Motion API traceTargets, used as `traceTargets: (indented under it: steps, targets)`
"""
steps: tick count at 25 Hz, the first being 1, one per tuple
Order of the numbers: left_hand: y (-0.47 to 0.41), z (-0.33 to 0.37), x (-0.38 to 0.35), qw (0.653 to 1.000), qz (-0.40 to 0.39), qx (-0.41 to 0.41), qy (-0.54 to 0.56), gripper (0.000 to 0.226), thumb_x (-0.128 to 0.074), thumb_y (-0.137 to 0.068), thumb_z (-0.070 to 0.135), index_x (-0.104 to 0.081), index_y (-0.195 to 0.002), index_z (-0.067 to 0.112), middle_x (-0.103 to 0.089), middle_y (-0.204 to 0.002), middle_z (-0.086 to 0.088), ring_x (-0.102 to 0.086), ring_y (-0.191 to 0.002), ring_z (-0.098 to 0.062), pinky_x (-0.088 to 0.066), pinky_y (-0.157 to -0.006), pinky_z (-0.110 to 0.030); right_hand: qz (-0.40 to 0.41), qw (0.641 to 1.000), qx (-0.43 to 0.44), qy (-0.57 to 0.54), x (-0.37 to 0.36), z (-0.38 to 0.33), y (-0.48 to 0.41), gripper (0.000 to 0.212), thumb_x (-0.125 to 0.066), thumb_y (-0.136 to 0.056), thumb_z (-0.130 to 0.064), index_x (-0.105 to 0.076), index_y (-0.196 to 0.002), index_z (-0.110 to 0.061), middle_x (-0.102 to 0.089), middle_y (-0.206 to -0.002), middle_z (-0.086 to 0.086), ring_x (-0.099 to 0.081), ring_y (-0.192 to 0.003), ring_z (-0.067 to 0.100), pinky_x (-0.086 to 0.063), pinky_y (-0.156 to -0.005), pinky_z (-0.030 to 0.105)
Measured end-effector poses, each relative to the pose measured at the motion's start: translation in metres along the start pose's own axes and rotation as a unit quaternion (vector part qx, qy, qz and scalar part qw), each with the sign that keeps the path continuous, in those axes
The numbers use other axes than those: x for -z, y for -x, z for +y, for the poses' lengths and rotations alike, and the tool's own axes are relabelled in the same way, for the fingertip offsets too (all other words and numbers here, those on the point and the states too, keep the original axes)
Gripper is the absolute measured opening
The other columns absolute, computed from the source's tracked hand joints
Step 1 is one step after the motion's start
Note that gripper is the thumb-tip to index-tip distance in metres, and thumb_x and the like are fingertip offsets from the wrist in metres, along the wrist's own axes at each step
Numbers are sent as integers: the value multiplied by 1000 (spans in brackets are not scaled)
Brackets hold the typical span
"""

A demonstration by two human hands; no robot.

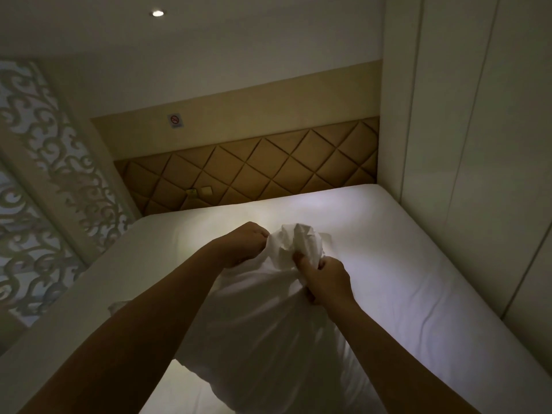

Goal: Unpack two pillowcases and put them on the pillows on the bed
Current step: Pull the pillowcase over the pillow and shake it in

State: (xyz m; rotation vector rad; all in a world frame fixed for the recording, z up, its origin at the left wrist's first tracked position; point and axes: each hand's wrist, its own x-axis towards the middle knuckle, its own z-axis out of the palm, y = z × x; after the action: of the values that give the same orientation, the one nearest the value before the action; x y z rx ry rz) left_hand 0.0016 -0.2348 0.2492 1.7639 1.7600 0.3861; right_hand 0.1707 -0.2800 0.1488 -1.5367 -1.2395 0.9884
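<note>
left hand, right hand gripping pillowcase, bed

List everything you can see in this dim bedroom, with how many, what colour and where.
pillowcase: one, white, bulging, held up over the bed, top bunched.
bed: one, white sheet, middle and right.
headboard: one, tan, diamond-quilted, behind the bed.
small plates: two, pale, low on the headboard.
sign: one, white with a red circle, on the wall above the headboard.
ceiling light: one, white, lit, top left.
scrollwork screen: one, pale, far left.
wall panels: several, cream, right side.
left hand: one, grips the bunched top.
right hand: one, grips the same bunch.
</note>
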Motion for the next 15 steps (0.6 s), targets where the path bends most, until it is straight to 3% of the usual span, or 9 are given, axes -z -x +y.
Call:
traceTargets:
  steps: [3, 7, 10, 13, 15]
  targets:
    - [3, 4, -5, 997, -42, -15, -68, 18, -54, -98, 15, -70, -98, 7, -64, -89, -3, -58, -75, -17, -46, -60, -18, -8, 998, -35, 49, 2, -10, -5, 63, -58, -74, -77, -57, -99, -18, -65, -88, 2, -66, -77, 22, -60, -71, 39]
    - [3, -3, -10, 979, -75, -64, -178, 29, -52, -101, 21, -63, -124, 6, -56, -107, -1, -51, -93, -13, -40, -78, -20, -82, 994, -45, -55, 10, -13, -6, 26, -62, -92, -37, -63, -91, -11, -65, -89, 10, -64, -82, 26, -61, -70, 40]
    - [3, -4, -15, 976, -96, -67, -183, 28, -54, -100, 23, -64, -122, 7, -59, -111, -3, -53, -93, -15, -42, -78, -21, -99, 992, -35, -73, 14, -12, -2, 24, -57, -96, -28, -65, -87, -7, -65, -88, 13, -62, -82, 29, -55, -64, 31]
    - [-5, -4, -12, 965, -35, -81, -247, 30, -49, -102, 23, -63, -121, 5, -63, -122, -12, -58, -102, -22, -44, -85, -28, -137, 984, -6, -112, 28, -3, 3, 22, -60, -95, -22, -68, -89, -2, -65, -84, 13, -61, -73, 28, -53, -60, 32]
    - [-15, -6, -10, 971, 52, -93, -212, 33, -43, -103, 26, -67, -106, 4, -67, -107, -14, -59, -96, -25, -43, -81, -29, -170, 973, -12, -158, 39, 3, 7, 23, -62, -94, -20, -67, -94, 2, -63, -80, 10, -58, -67, 23, -49, -54, 27]
